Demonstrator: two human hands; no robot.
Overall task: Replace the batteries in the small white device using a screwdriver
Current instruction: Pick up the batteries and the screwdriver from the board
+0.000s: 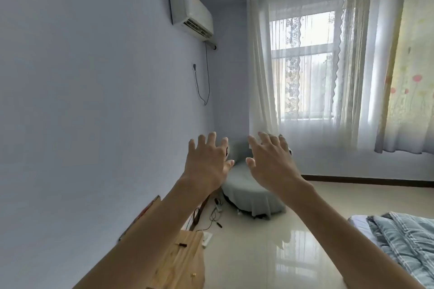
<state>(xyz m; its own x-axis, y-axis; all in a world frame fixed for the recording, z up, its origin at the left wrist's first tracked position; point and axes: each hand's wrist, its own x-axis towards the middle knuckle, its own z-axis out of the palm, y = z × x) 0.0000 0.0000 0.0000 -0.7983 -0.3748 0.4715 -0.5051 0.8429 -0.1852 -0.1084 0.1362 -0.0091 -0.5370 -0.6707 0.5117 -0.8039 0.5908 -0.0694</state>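
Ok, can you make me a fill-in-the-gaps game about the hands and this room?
1. The left hand and the right hand are up in the air with fingers spread, holding ____.
2. The air conditioner hangs high on the wall, to the ____ of the window.
3. The table by the left forearm is made of ____.
4. The striped blanket lies at the bottom ____ of the picture.

Missing words: nothing; left; wood; right.
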